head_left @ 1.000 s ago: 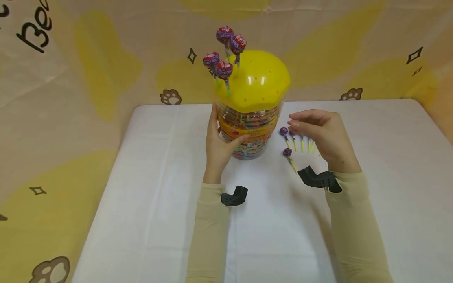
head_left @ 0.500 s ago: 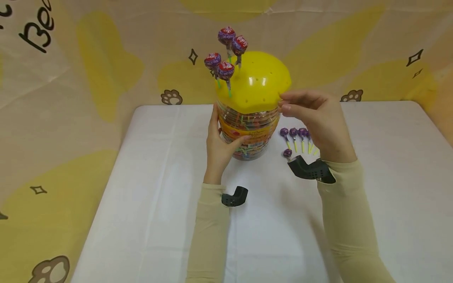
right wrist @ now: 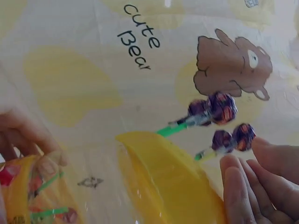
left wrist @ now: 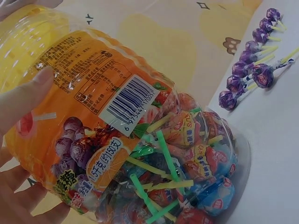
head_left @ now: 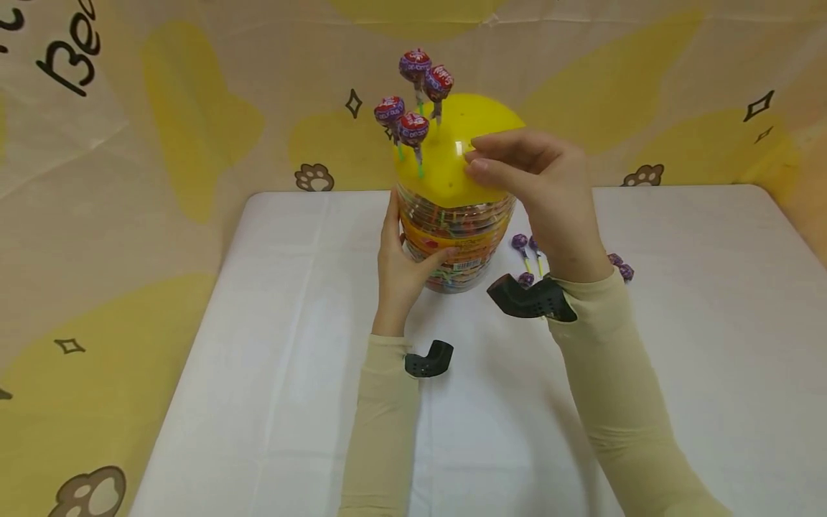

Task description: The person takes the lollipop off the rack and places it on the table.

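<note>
White table [head_left: 304,409]: four lollipops [head_left: 413,129] in lid [head_left: 447,161] at 10 o'clock, others [head_left: 520,242] laid at 4; left hand [head_left: 402,264] grips jar [head_left: 455,222], right hand [head_left: 549,194] parted, empty.

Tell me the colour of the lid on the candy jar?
The lid is bright, glossy yellow; the head view shows it best.

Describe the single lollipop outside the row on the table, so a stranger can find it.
Beside the candy jar on the white table lies a row of purple-wrapped lollipops. In front of the row's left end lies the single lollipop, the only one there out of line.
</note>
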### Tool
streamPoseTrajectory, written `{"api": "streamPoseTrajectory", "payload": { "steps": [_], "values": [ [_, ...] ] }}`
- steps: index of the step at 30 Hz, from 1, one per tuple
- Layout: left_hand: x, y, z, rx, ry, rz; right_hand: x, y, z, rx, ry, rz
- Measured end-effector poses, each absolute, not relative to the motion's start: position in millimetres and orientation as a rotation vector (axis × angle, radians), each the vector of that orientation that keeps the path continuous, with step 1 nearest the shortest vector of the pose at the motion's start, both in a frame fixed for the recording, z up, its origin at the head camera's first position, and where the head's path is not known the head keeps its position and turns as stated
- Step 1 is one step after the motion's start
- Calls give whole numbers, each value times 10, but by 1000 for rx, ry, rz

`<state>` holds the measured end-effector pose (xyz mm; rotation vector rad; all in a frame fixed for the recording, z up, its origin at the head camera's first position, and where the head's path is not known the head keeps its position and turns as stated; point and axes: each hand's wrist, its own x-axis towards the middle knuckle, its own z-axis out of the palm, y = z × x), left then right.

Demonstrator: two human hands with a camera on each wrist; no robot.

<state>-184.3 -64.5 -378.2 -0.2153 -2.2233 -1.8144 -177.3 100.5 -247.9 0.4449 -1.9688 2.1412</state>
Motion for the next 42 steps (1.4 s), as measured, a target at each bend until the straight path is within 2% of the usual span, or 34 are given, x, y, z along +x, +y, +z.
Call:
{"api": "streamPoseTrajectory", "payload": {
  "steps": [19, 30, 42],
  "values": [
    [-1839, -629, -3772, -228, -2234, -1783, -2069, 683, -2266, 411, -2068, 1716],
    [-1844, -651, -3762, -176, -2279, -1704, -2161, 474, -2393, 448, -2046, 1237],
    [-1833, -641, -3764, -181, -2287, -1708, -2206, 492, -2455, 519, -1875, 1310]
  ]
}}
